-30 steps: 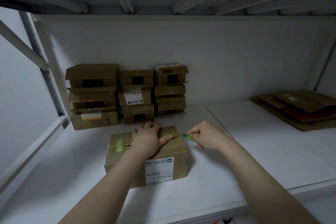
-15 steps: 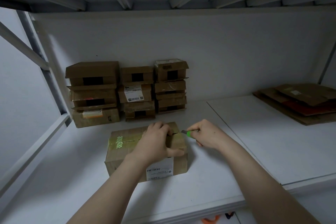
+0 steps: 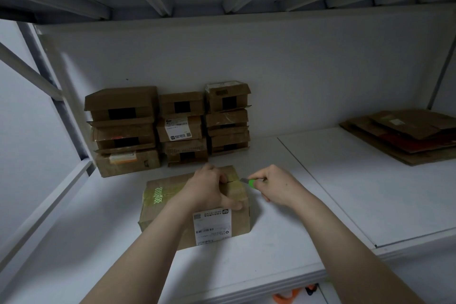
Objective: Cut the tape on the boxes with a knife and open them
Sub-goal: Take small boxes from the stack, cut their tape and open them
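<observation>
Seen from the head camera, a taped cardboard box [image 3: 197, 207] sits near the front of the white shelf [image 3: 345, 180]. Pressing on its top, the left hand [image 3: 207, 190] has fingers curled over the far edge and thumb on the near side. Just right of the box, the right hand [image 3: 274, 186] is closed around a green-handled knife [image 3: 248, 181], its blade at the top seam's right end. Stacked boxes [image 3: 170, 126] stand against the back wall; flattened cardboard [image 3: 407, 133] lies far right.
</observation>
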